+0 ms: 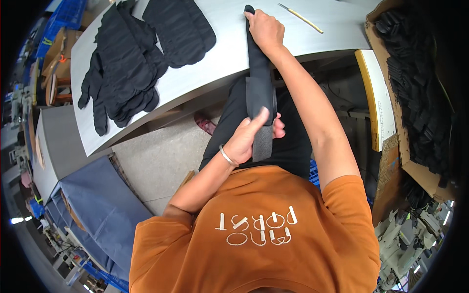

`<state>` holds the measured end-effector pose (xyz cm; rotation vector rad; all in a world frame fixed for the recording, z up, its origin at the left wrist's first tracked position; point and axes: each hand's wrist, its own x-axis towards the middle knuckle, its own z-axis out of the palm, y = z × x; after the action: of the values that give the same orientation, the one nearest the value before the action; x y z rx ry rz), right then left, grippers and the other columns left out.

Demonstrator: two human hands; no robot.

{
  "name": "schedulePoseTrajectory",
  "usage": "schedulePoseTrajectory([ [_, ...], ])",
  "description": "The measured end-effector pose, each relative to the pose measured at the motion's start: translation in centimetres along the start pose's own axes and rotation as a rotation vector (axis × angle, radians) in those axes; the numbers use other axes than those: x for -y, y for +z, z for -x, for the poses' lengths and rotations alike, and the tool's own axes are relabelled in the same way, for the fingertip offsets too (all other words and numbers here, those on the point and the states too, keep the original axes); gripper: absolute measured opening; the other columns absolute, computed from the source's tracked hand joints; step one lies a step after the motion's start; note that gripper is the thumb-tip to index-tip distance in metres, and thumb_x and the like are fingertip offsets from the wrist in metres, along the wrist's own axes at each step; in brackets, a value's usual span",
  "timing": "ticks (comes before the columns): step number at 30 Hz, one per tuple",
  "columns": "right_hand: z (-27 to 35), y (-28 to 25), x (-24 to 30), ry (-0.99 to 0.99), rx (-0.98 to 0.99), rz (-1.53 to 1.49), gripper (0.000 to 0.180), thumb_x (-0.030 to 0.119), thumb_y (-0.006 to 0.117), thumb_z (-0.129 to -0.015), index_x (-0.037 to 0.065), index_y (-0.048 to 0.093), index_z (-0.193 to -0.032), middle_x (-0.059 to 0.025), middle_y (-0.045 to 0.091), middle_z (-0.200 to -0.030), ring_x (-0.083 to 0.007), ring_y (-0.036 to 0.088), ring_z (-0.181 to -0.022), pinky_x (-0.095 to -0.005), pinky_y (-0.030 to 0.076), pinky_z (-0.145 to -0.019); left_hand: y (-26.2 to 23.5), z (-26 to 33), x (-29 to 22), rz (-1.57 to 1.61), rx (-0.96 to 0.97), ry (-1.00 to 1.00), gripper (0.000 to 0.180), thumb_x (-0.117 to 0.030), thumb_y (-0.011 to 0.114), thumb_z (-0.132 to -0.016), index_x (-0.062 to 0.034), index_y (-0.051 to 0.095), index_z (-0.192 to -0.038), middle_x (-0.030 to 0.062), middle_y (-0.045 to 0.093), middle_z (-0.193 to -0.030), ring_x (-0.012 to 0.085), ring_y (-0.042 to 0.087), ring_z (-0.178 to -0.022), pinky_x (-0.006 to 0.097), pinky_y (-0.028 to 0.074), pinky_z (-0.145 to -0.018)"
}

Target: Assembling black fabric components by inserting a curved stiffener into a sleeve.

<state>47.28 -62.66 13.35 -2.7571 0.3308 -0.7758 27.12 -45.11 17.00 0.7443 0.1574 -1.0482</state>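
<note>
A long black fabric strap (259, 63) is stretched between my two hands, running from over the table down above my lap. Its near end carries a dark grey fuzzy patch, like hook-and-loop tape (263, 144). My right hand (266, 31) is closed on the far end, by the table top. My left hand (249, 136) is wrapped round the near part, thumb on top and fingers partly hidden beneath. To the left on the table lie a loose pile of black padded fabric pieces (127, 63) and a neater stack of them (181, 34).
A thin yellow-handled pointed tool (303, 18) lies on the white table (224, 44), right of my right hand. At the right stands a cardboard box (403, 132) full of black strips. A white board with a yellow edge (376, 97) stands beside it. Blue-grey cloth (105, 205) hangs at left.
</note>
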Motion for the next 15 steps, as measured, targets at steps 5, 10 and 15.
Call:
schedulePoseTrajectory([
  [5, -0.5, 0.6, -1.0, -0.04, 0.001, 0.06, 0.047, 0.044, 0.057, -0.097, 0.004, 0.066, -0.075, -0.0161, 0.066, -0.061, -0.0315, 0.068, -0.055, -0.0375, 0.052, -0.048, -0.1, -0.7, -1.4, 0.523, 0.132, -0.062, 0.096, -0.075, 0.028, -0.09, 0.0035, 0.039, -0.144, 0.0206, 0.051, -0.141, 0.0282, 0.058, -0.121, 0.045, 0.048, -0.105],
  [10, -0.3, 0.5, -0.5, -0.025, 0.009, 0.041, 0.047, 0.045, 0.057, -0.097, 0.004, 0.066, -0.076, -0.0162, 0.066, -0.062, -0.0316, 0.068, -0.056, -0.0383, 0.052, -0.049, -1.1, -2.6, -1.8, 0.347, 0.161, -0.029, 0.088, -0.072, 0.038, -0.09, -0.0001, 0.043, -0.141, 0.0135, 0.058, -0.13, 0.0231, 0.063, -0.107, 0.04, 0.055, -0.094],
  [15, 0.1, 0.4, 0.0, 0.036, 0.04, -0.049, 0.041, 0.04, 0.056, -0.097, 0.004, 0.066, -0.08, -0.0188, 0.067, -0.07, -0.037, 0.067, -0.065, -0.0456, 0.053, -0.06, -1.3, -3.6, -2.2, 0.203, 0.115, -0.044, 0.065, -0.056, 0.052, -0.096, 0.0007, 0.052, -0.128, 0.005, 0.062, -0.097, 0.0134, 0.064, -0.08, 0.034, 0.06, -0.077],
])
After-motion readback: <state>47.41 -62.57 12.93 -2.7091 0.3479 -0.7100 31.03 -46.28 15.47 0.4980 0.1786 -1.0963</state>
